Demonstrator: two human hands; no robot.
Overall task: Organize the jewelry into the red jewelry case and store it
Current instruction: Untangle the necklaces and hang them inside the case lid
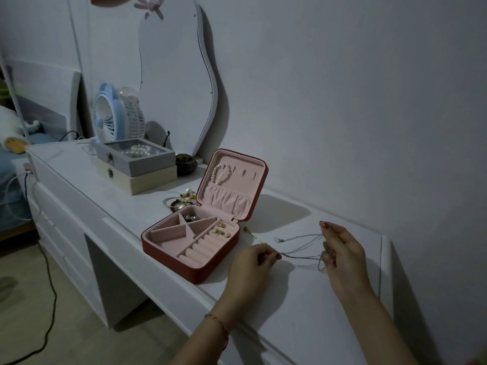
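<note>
The red jewelry case (168, 248) stands open on the white dresser, pink inside. A pearl bracelet (220, 173) hangs in its raised lid, gold earrings (220, 231) lie in the ring rolls, and dark beads fill one back compartment. To the right of the case, my left hand (253, 267) pinches one end of a thin blue-grey cord necklace (303, 246). My right hand (342, 248) pinches the other end, with the cord stretched between them above the tabletop. A thin gold chain (254, 237) lies on the dresser between the case and my left hand.
Several loose bracelets (181, 200) lie behind the case. Further left, a grey glass-lidded box (137, 159) with pearls sits on a wooden box (150, 180), beside a dark small bowl (185, 163), a blue fan (110, 119) and a wavy mirror (174, 75). The dresser's front edge (200, 304) runs under my wrists.
</note>
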